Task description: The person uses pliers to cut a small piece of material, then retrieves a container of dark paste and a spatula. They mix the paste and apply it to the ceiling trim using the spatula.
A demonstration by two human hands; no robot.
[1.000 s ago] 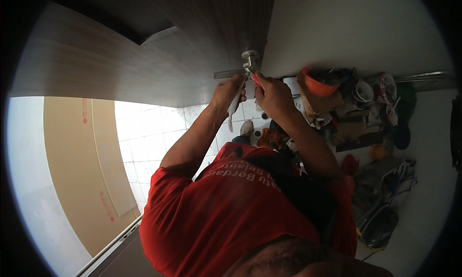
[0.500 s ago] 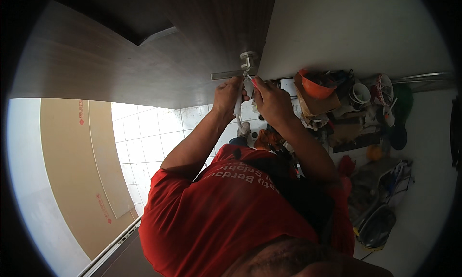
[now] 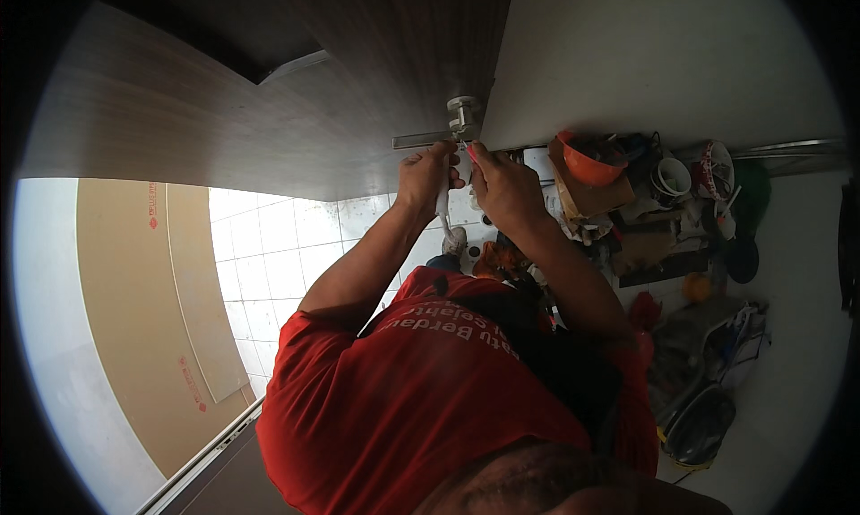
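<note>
A metal lever handle (image 3: 421, 141) with a round rose (image 3: 462, 104) is fixed near the edge of a dark wood-grain door (image 3: 376, 58). Just below the lever, my left hand (image 3: 421, 182) is closed, with a slim white piece (image 3: 442, 200) hanging down from its fingers; I cannot make out its kind. My right hand (image 3: 511, 191) is closed round a small red-handled tool (image 3: 473, 153), its tip pointing at the underside of the handle. Fingers and shadow hide the tip, so the kind of tool and any contact are unclear.
Along the wall at right lie an orange hard hat (image 3: 591, 161), a white bucket (image 3: 670, 176), cardboard (image 3: 649, 246) and a dark bag (image 3: 703, 425). Large tan boards (image 3: 134, 291) stand at left beside white floor tiles (image 3: 278, 255). A shoe (image 3: 455, 241) shows beneath my hands.
Both hands stay at the door handle. The red-handled tool has shifted very slightly under it; the rest looks the same.
</note>
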